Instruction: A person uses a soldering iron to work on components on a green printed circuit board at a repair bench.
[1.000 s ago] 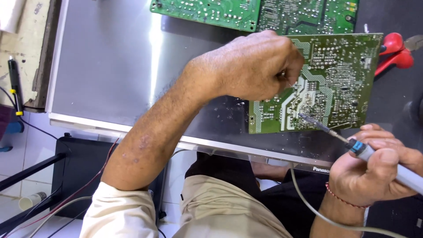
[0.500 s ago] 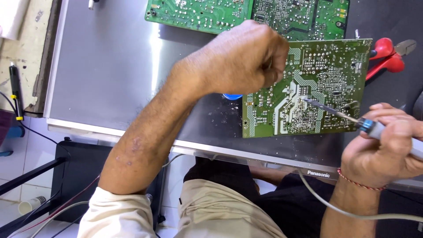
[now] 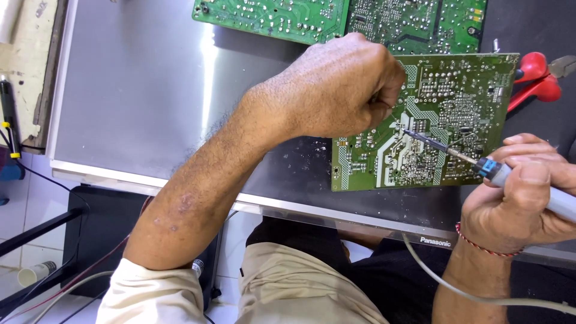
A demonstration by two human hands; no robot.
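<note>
Nearest us, our right hand is closed around the soldering iron, its tip touching the solder side of the green circuit board lying on the grey panel. Our left hand is fisted at that board's left edge, apparently pinching something we cannot make out. We judge a joint is being heated, which calls for a steady tip; farther off lie two more boards and one red-handled pliers.

— What did we wear? Our left hand was bare; a pale cream sleeve sat far back from its fingers.

— And behind our right hand fingers, a thin red thread bracelet.
</note>
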